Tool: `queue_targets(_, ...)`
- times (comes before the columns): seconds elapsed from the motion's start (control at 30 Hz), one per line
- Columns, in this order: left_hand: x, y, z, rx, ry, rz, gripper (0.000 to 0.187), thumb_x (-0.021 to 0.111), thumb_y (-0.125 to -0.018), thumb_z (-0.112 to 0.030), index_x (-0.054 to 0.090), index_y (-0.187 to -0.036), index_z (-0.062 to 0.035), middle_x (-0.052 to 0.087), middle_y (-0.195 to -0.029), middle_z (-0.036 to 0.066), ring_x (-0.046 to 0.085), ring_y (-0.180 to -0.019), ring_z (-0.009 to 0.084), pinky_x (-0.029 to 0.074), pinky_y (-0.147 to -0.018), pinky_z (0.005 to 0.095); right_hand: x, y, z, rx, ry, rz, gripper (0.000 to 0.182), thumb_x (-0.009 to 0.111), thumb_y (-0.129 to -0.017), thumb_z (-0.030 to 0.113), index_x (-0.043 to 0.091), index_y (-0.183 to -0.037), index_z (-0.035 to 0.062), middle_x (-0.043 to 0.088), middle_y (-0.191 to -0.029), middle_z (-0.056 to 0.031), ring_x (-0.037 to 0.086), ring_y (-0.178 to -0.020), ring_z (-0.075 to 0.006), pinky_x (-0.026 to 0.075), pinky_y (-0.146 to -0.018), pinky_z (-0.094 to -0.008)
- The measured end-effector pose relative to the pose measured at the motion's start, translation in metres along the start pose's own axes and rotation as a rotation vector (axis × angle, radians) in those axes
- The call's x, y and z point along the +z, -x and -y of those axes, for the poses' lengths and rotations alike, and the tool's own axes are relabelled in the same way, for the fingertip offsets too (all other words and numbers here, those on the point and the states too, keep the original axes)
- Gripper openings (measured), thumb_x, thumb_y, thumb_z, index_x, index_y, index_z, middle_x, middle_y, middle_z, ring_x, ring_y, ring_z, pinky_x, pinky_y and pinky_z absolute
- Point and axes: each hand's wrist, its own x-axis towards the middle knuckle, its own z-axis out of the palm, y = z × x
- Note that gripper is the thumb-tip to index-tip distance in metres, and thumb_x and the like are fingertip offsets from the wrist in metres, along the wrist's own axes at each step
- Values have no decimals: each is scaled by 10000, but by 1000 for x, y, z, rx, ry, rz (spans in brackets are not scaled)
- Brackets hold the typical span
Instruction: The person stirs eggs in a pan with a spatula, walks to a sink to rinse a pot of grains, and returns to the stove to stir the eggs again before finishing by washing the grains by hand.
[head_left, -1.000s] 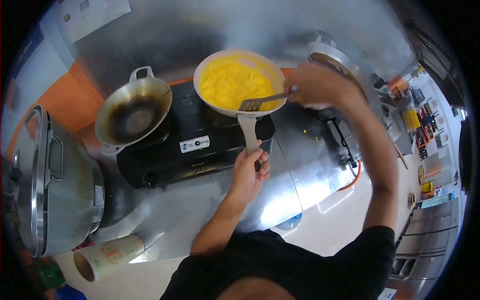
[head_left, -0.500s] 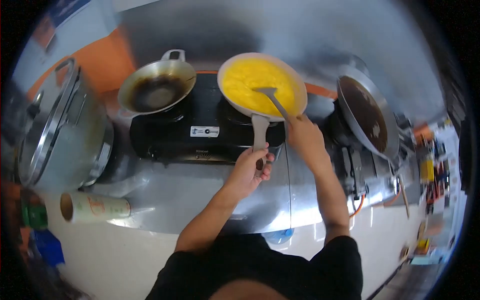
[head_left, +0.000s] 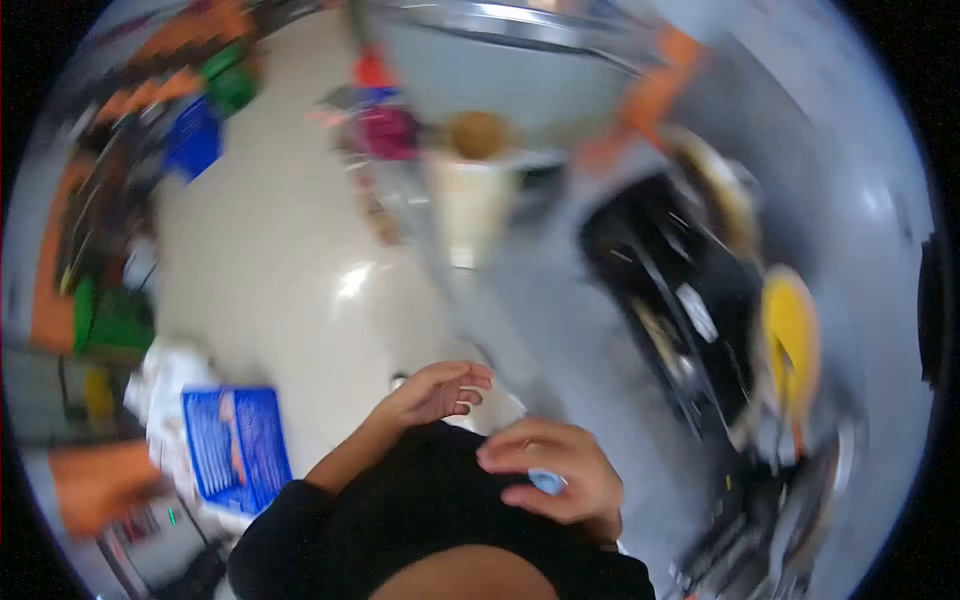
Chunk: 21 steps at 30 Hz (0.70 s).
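My left hand (head_left: 438, 391) is in front of my body with its fingers loosely curved and apart, holding nothing. Beside it on the right, my right hand (head_left: 565, 470) has its thumb and fingers spread. A small pale blue patch shows between them, apparently in the background. At the right, the pan (head_left: 812, 370) of yellow mixture (head_left: 783, 310) sits on the black stove (head_left: 650, 270), away from both hands. A spatula (head_left: 788, 390) rests in it. The wok (head_left: 735, 195) behind it is smeared by motion.
A pale roll with a brown end (head_left: 472, 210) stands by the counter edge (head_left: 500, 330), near a large pot (head_left: 490, 75). On the left are a blue printed basket (head_left: 235, 450), white bags (head_left: 175, 380), a blue bin (head_left: 193, 140) and a green crate (head_left: 112, 318).
Both hands have let go: my left hand of the pan handle, my right hand of the spatula. The view has swung left, so the stove now appears at the right.
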Motion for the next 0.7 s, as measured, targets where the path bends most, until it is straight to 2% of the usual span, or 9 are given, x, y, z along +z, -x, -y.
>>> queue_targets(0.07,-85,62,2,237,297,-326,170,483,-912,-231,541,-979,-86,566,-857,21,542,-733,124,432,-617,232,71,-67,-79,304,-319,248,262,643,-797,111,616,-1048,38,621,-952,-110,615,-808,-227,490,-709,-311)
queue_targets(0.17,-173,141,-27,451,314,-1010,144,458,-886,-197,502,-771,-122,504,-700,0,466,-604,105,387,-530,236,180,-143,-187,389,69,138,194,623,-807,139,627,-960,20,618,-885,-124,607,-759,-233,486,-686,-320)
queue_targets(0.33,-264,230,-103,743,402,-1244,217,384,-941,-236,447,-767,-122,469,-678,4,445,-582,95,377,-504,239,237,-203,-322,316,246,193,132,681,-775,123,642,-816,3,636,-722,-93,617,-641,-176,494,-598,-284)
queue_targets(0.4,-309,252,-141,836,351,-1280,229,367,-950,-246,441,-775,-119,464,-677,3,439,-571,96,375,-505,236,244,-238,-351,618,-175,58,123,687,-777,100,628,-731,3,639,-708,-83,605,-594,-148,489,-563,-275)
queue_targets(0.5,-396,280,-184,917,222,-1437,289,341,-965,-265,452,-768,-84,500,-694,42,487,-565,134,400,-517,261,252,-320,-397,560,38,-125,345,668,-826,175,472,-563,69,472,-461,8,414,-374,-87,348,-364,-264)
queue_targets(0.57,-473,299,-195,628,-248,-1771,240,416,-921,-210,500,-760,-53,573,-733,106,567,-626,204,438,-550,324,266,-396,-430,1019,-387,-256,378,612,-860,332,490,-589,98,472,-485,9,395,-380,-109,336,-368,-305)
queue_targets(0.6,-565,307,-132,390,-841,-1813,195,461,-871,-178,536,-746,-48,597,-743,125,587,-649,237,454,-566,360,275,-433,-449,1018,-386,-229,378,612,-860,332,490,-589,98,472,-485,9,395,-380,-109,336,-368,-305)
queue_targets(0.63,-649,316,-77,175,-1432,-1880,152,506,-821,-147,573,-733,-43,620,-753,144,607,-671,270,470,-582,397,285,-471,-481,963,-95,-7,352,574,-855,389,525,-662,98,508,-580,-25,439,-488,-147,359,-451,-343)
queue_targets(0.7,-626,354,-57,-487,-1489,-1518,128,569,-743,-169,638,-696,-71,643,-774,101,624,-719,282,490,-642,417,322,-550,-558,770,468,406,417,497,-845,501,595,-808,98,580,-769,-94,525,-703,-224,403,-616,-419)
